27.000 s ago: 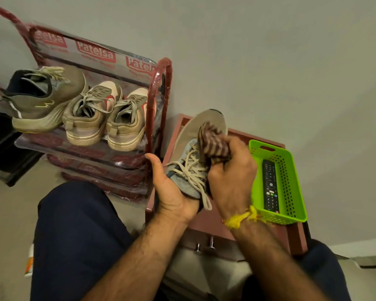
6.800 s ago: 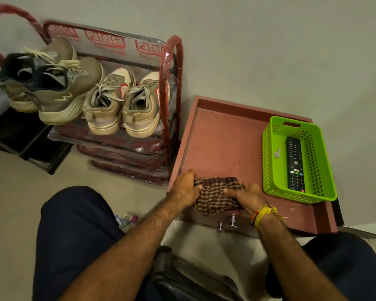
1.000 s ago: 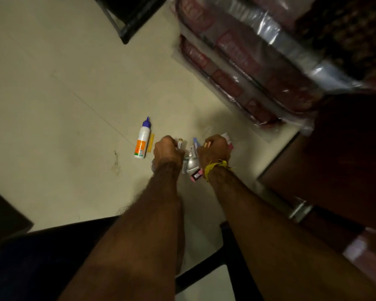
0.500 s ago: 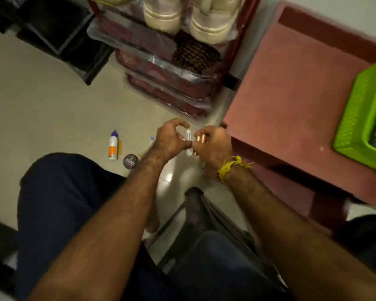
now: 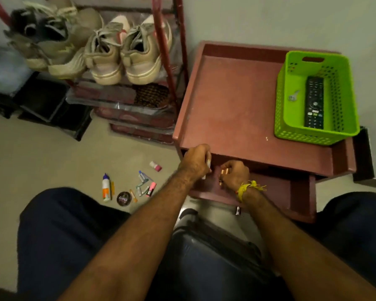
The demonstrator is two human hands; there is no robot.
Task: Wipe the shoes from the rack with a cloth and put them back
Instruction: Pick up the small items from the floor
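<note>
Left hand: over the open drawer of the reddish-brown wooden side table, fingers curled around a thin pale stick-like item; what it is cannot be told.
Right hand: inside the drawer just beside the left hand, closed on small copper-coloured cylinders; a yellow thread band circles its wrist.
Shoes: two beige lace-up sneakers sit heels outward on the upper shelf of the red metal shoe rack, with a pair of olive-tan running shoes to their left, one partly over the other.
Cloth: a dark brown checked cloth lies on the rack shelf below the beige sneakers.
Tabletop: a bright green perforated plastic basket stands at its far right corner, holding a black remote control and a small key.
Floor: a white glue bottle with blue cap, a round dark tin and scattered small pens and tubes lie left of the table.
</note>
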